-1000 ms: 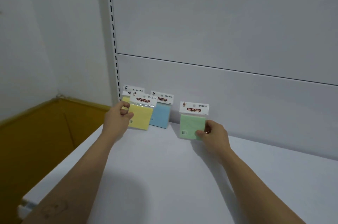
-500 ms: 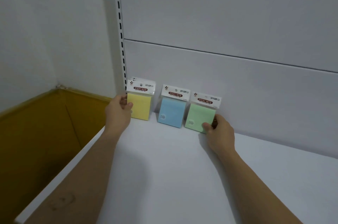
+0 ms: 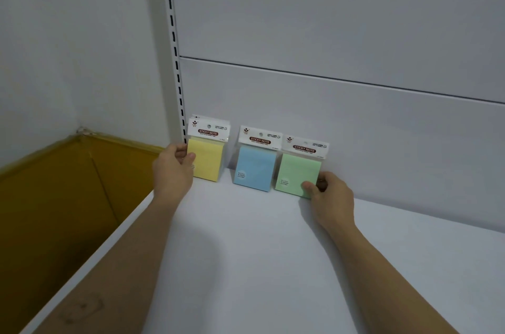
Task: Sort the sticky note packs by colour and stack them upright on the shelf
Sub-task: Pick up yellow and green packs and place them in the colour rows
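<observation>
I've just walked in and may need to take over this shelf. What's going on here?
A person is working at a white shelf, with both hands on packs that stand upright against its back panel. The left hand grips the left edge of the yellow pack, with another header card showing behind it. The right hand pinches the lower right corner of the green pack. The blue pack stands between them, untouched.

Three sticky note packs stand upright against the shelf (image 3: 273, 265) back: yellow pack (image 3: 207, 160) (another behind it), blue pack (image 3: 255, 168), green pack (image 3: 296, 174).
</observation>
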`<state>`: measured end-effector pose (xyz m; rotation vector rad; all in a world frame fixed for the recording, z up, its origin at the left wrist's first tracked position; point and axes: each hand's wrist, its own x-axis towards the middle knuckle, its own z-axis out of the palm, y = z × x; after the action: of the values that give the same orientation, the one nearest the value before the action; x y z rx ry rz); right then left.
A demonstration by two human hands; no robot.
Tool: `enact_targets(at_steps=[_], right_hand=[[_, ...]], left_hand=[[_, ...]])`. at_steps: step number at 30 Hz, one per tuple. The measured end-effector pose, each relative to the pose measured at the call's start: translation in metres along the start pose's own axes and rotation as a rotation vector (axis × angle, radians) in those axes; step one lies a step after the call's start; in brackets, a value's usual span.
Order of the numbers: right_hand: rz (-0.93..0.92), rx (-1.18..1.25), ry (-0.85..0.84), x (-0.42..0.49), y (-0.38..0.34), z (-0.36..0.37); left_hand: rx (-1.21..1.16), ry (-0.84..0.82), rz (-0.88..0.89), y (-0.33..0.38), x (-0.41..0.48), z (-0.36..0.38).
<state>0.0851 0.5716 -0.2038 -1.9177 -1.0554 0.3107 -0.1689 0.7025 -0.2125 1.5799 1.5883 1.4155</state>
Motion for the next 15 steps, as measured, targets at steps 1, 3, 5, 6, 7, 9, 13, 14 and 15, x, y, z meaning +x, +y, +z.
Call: enact_targets(at_steps=[1, 3, 5, 6, 7, 9, 13, 14, 15], right_hand=[[0.002, 0.007, 0.004, -0.0004, 0.0003, -0.0010], [0.009, 0.018, 0.009, -0.0011, -0.0003, -0.0024], [0.012, 0.020, 0.009, -0.0016, -0.0011, -0.0022], [0.010, 0.018, 0.009, -0.0016, -0.0013, -0.0018], [0.008, 0.014, 0.010, -0.0016, -0.0017, -0.0014], [0.008, 0.012, 0.009, -0.0015, -0.0020, -0.0010], [0.011, 0.027, 0.005, -0.0021, -0.0010, -0.0018], [0.011, 0.033, 0.005, -0.0025, -0.0009, -0.0023], [0.009, 0.038, 0.004, -0.0028, -0.0008, -0.0028]], left_hand=[[0.002, -0.001, -0.004, 0.0008, -0.0005, -0.0004], [0.001, -0.005, -0.006, 0.0015, -0.0011, -0.0013], [0.004, -0.009, 0.000, 0.0029, -0.0025, -0.0029], [0.006, -0.010, 0.003, 0.0036, -0.0033, -0.0039], [0.008, -0.011, 0.009, 0.0047, -0.0043, -0.0049], [0.009, -0.016, 0.021, 0.0055, -0.0062, -0.0070], [0.017, -0.038, 0.048, 0.0061, -0.0086, -0.0090], [0.021, -0.038, 0.053, 0.0063, -0.0085, -0.0092], [0.033, -0.036, 0.059, 0.0072, -0.0086, -0.0097]])
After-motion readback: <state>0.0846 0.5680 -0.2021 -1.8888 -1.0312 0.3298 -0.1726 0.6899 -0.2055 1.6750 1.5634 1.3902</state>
